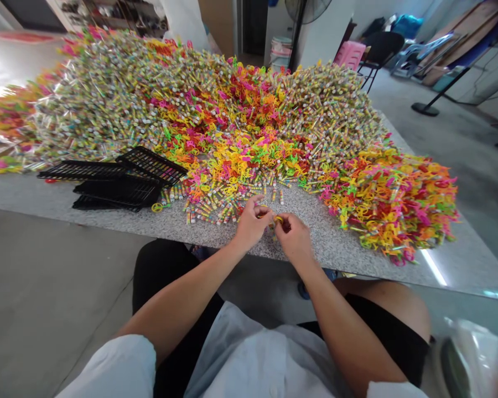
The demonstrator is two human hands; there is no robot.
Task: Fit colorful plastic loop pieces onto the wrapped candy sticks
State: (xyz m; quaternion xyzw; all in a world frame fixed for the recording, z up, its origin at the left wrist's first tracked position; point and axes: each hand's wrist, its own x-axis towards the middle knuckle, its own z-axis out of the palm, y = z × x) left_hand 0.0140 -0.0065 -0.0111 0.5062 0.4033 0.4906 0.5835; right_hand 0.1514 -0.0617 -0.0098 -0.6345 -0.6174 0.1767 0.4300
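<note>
My left hand (252,221) and my right hand (292,235) meet over the front edge of the grey speckled table (315,237). Between my right thumb and fingers is a small yellow plastic piece (278,219). The fingertips of my left hand are pinched close beside it; what they hold is too small to make out. Just beyond my hands lie short tubes with printed wrappers and white ends (207,209), spread loosely on the stone. Behind them rises a heap of bright plastic pieces (249,157) in yellow, orange, pink and green.
Black slotted trays (120,190) are stacked unevenly at the left. A large mound of wrapped tubes (108,99) covers the back. Another pile of coloured plastic pieces (402,204) sits at the right. Beyond the table stand a pink stool (351,54) and a fan (309,8).
</note>
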